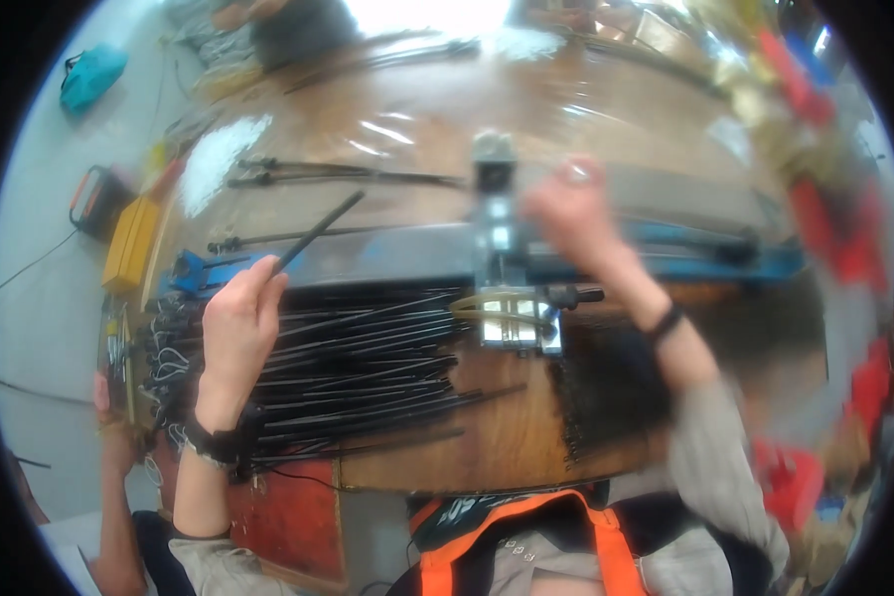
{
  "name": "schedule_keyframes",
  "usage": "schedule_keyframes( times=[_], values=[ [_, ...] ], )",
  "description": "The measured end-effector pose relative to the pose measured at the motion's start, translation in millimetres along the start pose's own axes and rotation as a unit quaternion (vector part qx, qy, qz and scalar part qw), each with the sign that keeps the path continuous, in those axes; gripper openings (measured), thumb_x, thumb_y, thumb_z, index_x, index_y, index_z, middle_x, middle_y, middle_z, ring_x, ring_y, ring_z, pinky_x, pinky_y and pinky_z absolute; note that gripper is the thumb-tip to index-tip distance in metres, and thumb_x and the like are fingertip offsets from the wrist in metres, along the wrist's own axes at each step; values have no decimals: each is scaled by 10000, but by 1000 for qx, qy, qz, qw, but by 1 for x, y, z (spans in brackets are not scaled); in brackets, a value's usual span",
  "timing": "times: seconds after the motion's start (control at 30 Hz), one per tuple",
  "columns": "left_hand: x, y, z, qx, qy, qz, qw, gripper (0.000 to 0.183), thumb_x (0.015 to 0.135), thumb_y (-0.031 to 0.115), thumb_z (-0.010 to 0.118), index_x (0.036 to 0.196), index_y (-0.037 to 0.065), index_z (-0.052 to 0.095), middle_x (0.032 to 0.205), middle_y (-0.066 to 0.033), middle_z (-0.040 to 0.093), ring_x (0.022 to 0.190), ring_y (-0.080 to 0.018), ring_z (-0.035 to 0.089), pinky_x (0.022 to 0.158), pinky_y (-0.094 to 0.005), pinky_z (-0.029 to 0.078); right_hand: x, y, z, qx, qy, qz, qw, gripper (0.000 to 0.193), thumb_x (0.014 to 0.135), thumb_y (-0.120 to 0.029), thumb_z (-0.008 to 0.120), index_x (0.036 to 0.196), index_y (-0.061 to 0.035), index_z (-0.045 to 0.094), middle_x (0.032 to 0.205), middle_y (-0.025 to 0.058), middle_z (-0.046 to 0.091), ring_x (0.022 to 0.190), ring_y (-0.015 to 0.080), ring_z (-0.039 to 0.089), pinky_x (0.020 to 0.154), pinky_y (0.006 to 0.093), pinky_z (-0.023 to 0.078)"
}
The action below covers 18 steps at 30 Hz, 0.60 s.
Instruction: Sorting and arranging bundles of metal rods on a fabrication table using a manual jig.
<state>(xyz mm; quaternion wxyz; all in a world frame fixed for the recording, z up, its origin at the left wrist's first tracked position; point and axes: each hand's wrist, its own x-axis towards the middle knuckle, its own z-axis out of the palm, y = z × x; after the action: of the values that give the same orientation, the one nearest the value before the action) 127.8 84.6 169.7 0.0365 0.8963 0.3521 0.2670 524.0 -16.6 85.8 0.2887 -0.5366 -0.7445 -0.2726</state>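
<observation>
My left hand (241,323) is closed around one end of a thin black rod (318,234), which slants up and to the right. Below that hand lies a thick bundle of long black rods (368,368) with pale looped cords at their left ends. My right hand (578,217) is blurred by motion, its fingers curled in, with a shiny spot at their tips. It hovers just right of a metal fixture (499,238), whose shiny block (512,326) carries a yellowish tube (472,306). What the right fingers hold, if anything, cannot be made out.
A blue-edged metal rail (397,260) runs across the wooden table (417,457). More black rods (348,177) lie beyond it under clear plastic film. A yellow box (132,243) stands at the left edge. Another person's arm (119,497) shows at lower left.
</observation>
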Motion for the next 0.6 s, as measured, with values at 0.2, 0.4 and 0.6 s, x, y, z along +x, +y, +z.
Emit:
schedule_keyframes(
  times=[0.2, 0.4, 0.6],
  values=[
    [22, 4, 44, 21, -69, 75, 995, 135, 917, 169, 617, 1033, 117, 665, 819, -146, 663, 751, -355, 658, 616, -445, 526, -134, 89, -110, -166, -38, 138, 976, 137, 733, -9, 624, 807, -123, 635, 788, 46, 648, 877, 270, 589, 917, 403, 370],
    [82, 62, 127, -51, -99, 186, 976, 182, 922, 258, 626, 859, 88, 601, 768, -131, 623, 714, -350, 631, 601, -450, 516, -165, 102, -143, -161, -64, 242, 955, 37, 861, -59, 645, 887, -38, 629, 803, 116, 597, 854, 308, 569, 838, 408, 432],
    [74, 56, 147, -59, -101, 144, 983, 220, 923, 272, 626, 823, 77, 607, 769, -137, 623, 726, -355, 627, 653, -456, 515, -187, 115, -131, -135, -35, 226, 964, 31, 879, -23, 627, 906, -19, 613, 829, 130, 580, 845, 313, 563, 826, 413, 435]
  ],
)
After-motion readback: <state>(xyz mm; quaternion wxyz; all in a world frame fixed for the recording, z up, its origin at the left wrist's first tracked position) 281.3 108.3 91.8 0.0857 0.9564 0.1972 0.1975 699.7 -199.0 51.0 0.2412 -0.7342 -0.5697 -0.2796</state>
